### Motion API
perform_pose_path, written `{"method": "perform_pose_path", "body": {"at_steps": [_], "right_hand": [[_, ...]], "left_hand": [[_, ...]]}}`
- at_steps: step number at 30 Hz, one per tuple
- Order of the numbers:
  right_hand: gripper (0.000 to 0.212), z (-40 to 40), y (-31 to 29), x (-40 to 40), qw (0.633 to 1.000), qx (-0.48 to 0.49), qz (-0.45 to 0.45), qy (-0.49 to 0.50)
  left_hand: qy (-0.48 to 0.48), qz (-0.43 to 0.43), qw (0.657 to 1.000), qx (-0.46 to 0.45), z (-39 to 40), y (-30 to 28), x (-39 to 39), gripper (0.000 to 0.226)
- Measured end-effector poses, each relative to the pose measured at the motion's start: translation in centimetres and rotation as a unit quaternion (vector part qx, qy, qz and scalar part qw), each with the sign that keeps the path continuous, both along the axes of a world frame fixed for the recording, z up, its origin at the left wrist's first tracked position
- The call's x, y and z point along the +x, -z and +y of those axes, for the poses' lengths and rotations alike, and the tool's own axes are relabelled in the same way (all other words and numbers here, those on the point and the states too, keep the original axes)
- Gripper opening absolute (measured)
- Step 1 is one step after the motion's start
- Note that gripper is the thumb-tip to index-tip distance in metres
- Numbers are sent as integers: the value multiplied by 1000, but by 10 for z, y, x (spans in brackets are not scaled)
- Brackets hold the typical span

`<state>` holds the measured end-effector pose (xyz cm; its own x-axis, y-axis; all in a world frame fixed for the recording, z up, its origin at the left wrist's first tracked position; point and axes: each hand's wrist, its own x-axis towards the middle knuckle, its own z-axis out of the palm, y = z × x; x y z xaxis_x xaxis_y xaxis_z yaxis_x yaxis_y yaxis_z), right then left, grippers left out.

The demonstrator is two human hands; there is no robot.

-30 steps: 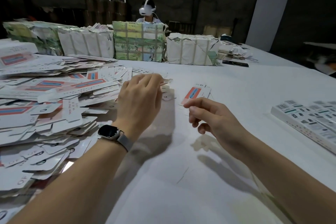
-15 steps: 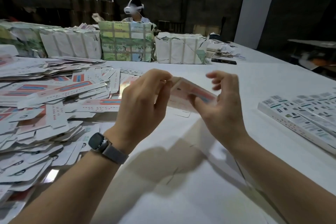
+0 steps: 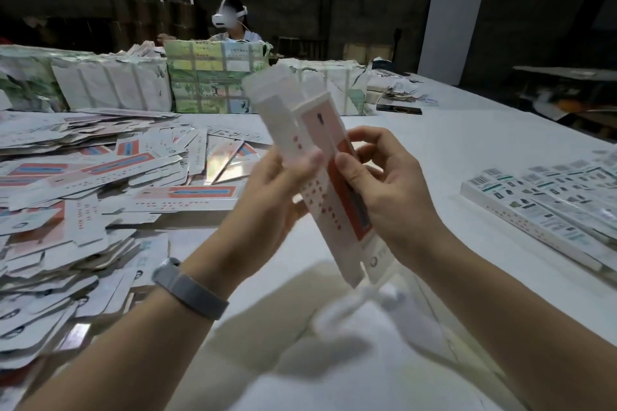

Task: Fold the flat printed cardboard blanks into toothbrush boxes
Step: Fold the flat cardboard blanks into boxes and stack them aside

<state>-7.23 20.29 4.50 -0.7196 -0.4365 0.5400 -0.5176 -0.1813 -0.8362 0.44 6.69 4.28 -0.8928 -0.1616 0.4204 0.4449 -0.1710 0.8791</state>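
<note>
While both hands, left hand and right hand, pinch its middle, the blank runs from 11 to 5 o'clock.

Both forearms reach up from the near edge and converge mid-scene, the left hand, a grey band on its wrist, and the right hand raised palms inward, thumbs pressed side by side, fingers curled in a pinching grip.
</note>
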Motion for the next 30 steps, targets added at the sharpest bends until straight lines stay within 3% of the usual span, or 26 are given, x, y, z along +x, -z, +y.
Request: {"method": "perform_pose_path", "body": {"at_steps": [4, 8, 11, 15, 18, 21, 27, 30], "right_hand": [[16, 1, -2, -4, 998, 2, -56, -32], [18, 2, 0, -6, 996, 77, 47, 22], [44, 7, -2, -9, 982, 108, 111, 106], [47, 12, -11, -7, 972, 97, 174, 126], [44, 10, -10, 1, 986, 84, 126, 75], [42, 9, -8, 4, 988, 86, 106, 67], [9, 11, -17, 1, 995, 46, 51, 77], [23, 21, -29, -8, 995, 82, 20, 54]], "left_hand": [[-6, -14, 1000, 21, 6, 4, -2, 27], [17, -42, 996, 74, -1, 5, 1, 31], [88, -76, 989, 94, -3, 7, 2, 42], [133, -125, 983, 17, -2, 9, 2, 56], [167, -139, 976, 29, 0, 9, 3, 69], [173, -157, 972, 17, 1, 7, 5, 68], [147, -176, 973, -30, 9, 4, 10, 68], [162, -191, 967, -41, 13, 1, 11, 72]]}}
